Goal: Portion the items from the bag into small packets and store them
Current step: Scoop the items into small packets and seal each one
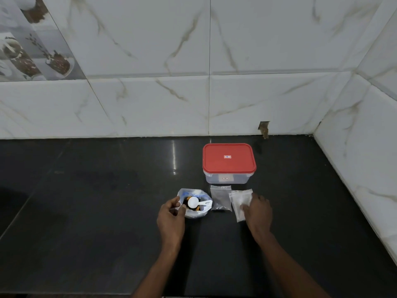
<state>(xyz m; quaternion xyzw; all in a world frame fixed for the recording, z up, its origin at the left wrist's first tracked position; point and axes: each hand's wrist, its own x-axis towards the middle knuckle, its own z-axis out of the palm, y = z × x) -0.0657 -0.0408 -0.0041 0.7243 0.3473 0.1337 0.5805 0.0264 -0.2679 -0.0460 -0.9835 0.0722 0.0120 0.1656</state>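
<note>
pinching floppy bag (195,214) rim with left hand (171,212), pinning flimsy, likely slippery packets (240,200) under flat right hand (257,209), probably grab a corner

One bag (194,215), scoop (193,202), box (228,160); two packets (220,197) (238,200)

Left hand (171,211) pinching bag (194,214) rim, right hand (256,210) touching clear packets (240,200), red-lidded container (228,161) behind.
</note>
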